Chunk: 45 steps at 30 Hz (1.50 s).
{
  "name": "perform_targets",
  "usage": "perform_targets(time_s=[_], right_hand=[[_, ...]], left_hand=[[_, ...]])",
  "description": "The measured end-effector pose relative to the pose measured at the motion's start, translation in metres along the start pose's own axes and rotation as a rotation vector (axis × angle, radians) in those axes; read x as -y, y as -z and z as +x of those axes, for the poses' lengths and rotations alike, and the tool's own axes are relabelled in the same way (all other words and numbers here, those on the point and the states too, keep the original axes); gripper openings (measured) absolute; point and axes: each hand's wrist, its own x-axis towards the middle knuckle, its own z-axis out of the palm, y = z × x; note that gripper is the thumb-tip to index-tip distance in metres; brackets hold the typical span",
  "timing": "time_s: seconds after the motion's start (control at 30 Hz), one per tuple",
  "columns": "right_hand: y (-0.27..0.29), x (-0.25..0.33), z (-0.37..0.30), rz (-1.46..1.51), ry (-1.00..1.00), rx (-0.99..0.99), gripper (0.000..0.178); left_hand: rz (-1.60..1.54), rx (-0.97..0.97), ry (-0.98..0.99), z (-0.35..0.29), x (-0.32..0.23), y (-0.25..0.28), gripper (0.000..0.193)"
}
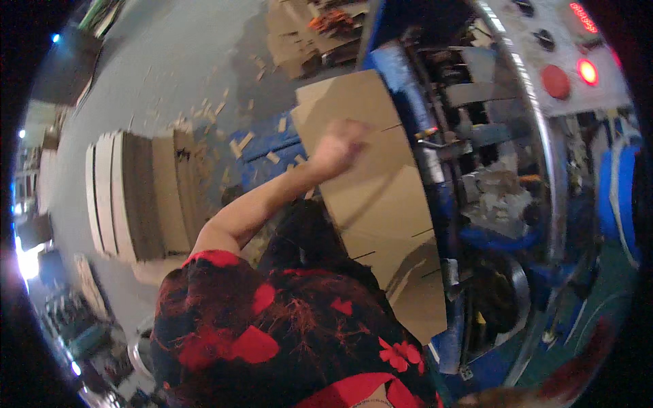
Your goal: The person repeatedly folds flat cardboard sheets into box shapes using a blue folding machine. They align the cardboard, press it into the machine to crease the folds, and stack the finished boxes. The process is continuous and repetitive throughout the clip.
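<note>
Fingers of the left hand [338, 146] are curled and blurred, resting on the flat cardboard sheet [381, 204]; whether they pinch it I cannot tell. The right hand is out of view. The sheet lies against the blue machine [476, 204], slotted edge toward it. A stack of cardboard sheets [146, 197] stands on the floor [170, 61] to the left, scraps [238, 143] scattered between.

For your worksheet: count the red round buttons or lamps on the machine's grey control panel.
2. A dull red round button sits on the grey control panel at upper right, and a glowing red lamp is just right of it. Others may be hidden beyond the rim.
</note>
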Motion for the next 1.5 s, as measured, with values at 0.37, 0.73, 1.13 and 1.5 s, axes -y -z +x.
perform_targets(time_s=[0.37, 0.73, 1.13, 1.5], right_hand=[[-0.286, -0.034, -0.315, 0.083, -0.463, 1.106, 0.068], [-0.320, -0.040, -0.409, -0.440, -0.077, 1.064, 0.091], [-0.322, -0.055, -0.421, -0.436, 0.046, 0.907, 0.066], [-0.314, -0.001, -0.400, -0.689, -0.598, 0.624, 0.070]], left_hand=[[-0.348, -0.288, 1.234, -0.148, -0.004, -0.157, 0.113], [-0.362, -0.401, 1.217, -0.148, -0.002, -0.164, 0.109], [0.622, -0.220, 0.322, -0.079, 0.173, -0.071, 0.088], [0.179, -0.029, 0.149, -0.056, 0.238, -0.085, 0.076]])
